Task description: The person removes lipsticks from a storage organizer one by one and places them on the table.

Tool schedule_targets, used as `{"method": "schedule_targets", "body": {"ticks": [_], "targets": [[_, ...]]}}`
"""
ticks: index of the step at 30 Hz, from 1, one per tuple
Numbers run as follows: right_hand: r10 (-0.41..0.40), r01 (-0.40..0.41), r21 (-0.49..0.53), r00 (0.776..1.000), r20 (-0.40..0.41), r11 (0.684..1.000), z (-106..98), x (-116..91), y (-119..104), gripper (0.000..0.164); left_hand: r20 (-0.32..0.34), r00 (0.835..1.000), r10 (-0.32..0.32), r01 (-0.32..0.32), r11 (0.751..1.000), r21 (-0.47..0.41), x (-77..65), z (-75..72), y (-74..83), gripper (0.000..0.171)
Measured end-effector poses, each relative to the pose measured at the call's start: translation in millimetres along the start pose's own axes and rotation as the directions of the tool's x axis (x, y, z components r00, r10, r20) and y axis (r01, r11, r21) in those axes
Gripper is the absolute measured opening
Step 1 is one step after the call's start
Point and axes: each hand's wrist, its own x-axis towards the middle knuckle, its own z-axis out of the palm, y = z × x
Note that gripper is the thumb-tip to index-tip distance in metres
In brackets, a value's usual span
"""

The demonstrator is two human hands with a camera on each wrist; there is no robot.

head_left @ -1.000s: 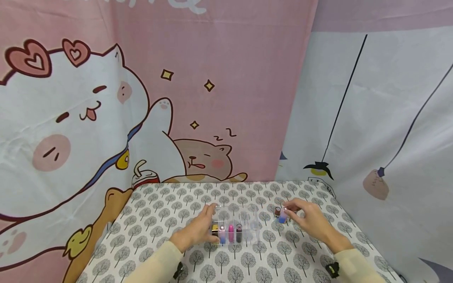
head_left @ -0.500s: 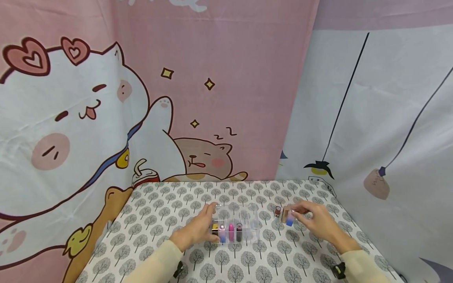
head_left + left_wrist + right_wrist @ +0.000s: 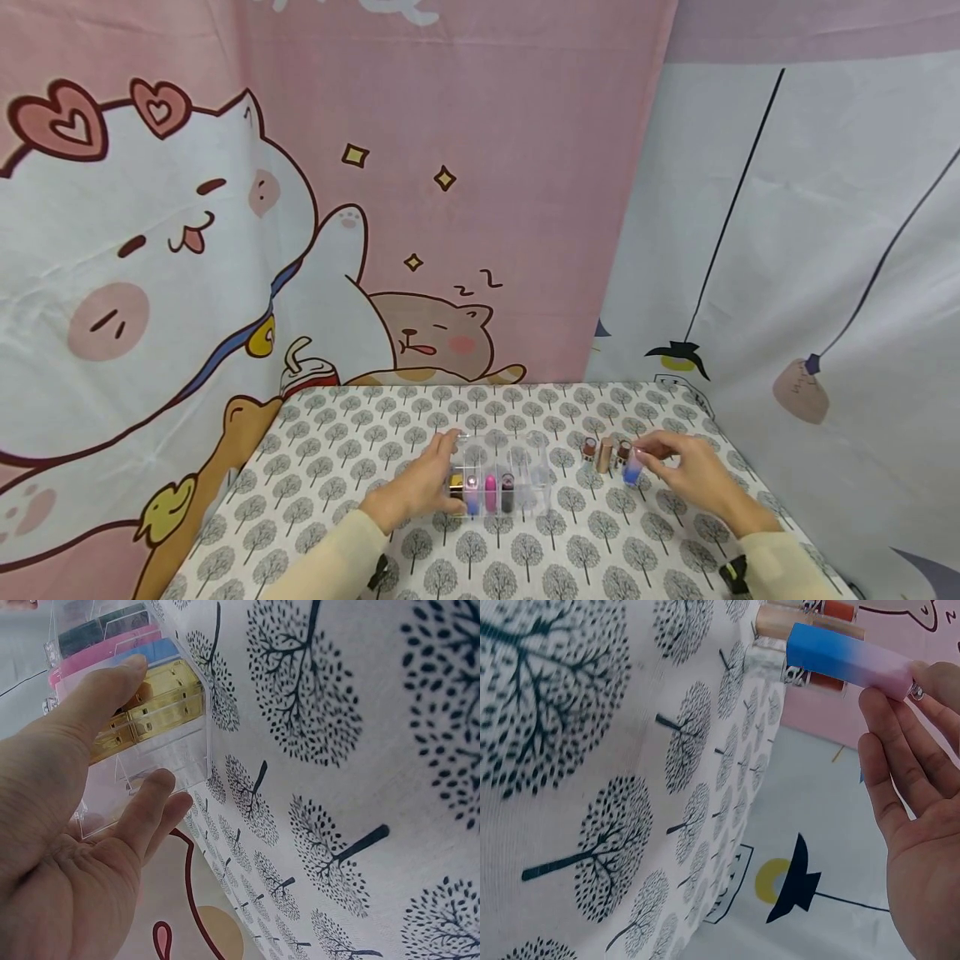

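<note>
My left hand grips the left end of a clear plastic lipstick organizer on the table, its thumb over the front. A row of tubes stands in the organizer's front compartments: a gold one, a blue-and-pink one, a bright pink one and a dark one. To the right, my right hand pinches the pink top of a blue-to-pink lipstick tube, blue end down and close over the cloth. Beside it stand a brown-topped lipstick, a rose-gold tube and another brown-topped lipstick.
A white tablecloth printed with grey trees covers the table. Cartoon-printed curtains hang behind it and along both sides. The organizer's rear compartments show the cloth through their clear walls.
My right hand has moved right with the blue-to-pink tube, past the rose-gold tube and second brown-topped lipstick, which now show fully. My left hand and the organizer have stayed put.
</note>
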Motion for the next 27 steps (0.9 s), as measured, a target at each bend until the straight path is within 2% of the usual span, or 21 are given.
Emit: {"method": "schedule_targets", "body": {"ticks": [11,19,27], "targets": [[0.052,-0.052,-0.036,0.999,0.005,0.998,0.0,-1.2,15.2,0.015,0.004,1.0,-0.002,0.002,1.0,-0.016,-2.9,-1.0,2.1,0.135],[0.115,-0.115,-0.005,0.993,0.027,0.993,1.3,0.1,21.7,0.016,0.005,1.0,-0.01,0.01,1.0,-0.017,-3.1,-2.3,3.3,0.136],[0.129,-0.129,-0.006,0.991,0.026,0.992,2.8,0.1,26.1,0.018,0.001,1.0,-0.01,0.01,1.0,-0.003,-1.8,-1.5,2.1,0.137]]}}
